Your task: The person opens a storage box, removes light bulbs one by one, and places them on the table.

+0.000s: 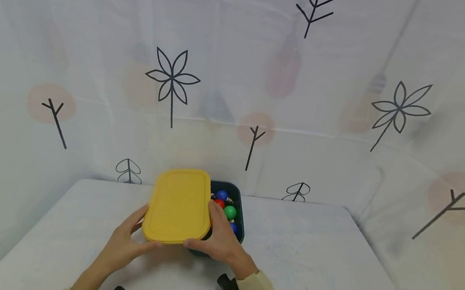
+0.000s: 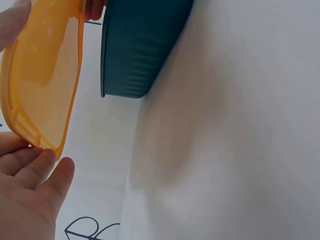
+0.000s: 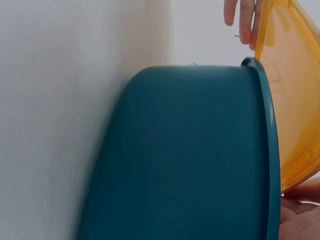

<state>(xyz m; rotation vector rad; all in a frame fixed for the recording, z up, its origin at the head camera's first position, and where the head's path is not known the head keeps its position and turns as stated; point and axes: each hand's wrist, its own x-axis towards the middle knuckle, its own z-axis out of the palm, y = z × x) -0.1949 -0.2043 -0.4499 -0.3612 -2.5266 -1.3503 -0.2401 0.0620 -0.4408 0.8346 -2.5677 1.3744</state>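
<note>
Near the middle of the worktop's (image 1: 306,255) far edge, the yellow lid (image 1: 178,205) was pinched between part-spread thumbs and fingers by left hand (image 1: 122,246) and right hand (image 1: 223,240), unseated from the box (image 3: 185,150) of bulbs (image 1: 230,212), its placing apparently left undone.

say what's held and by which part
The yellow lid, by its rim: the left grip at its left side and near edge, the right grip at its right side and near edge.

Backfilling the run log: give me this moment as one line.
lid: held, not seated | left hand: grips lid's left side | right hand: grips lid's right side | bin: on table, bulbs visible inside
</note>
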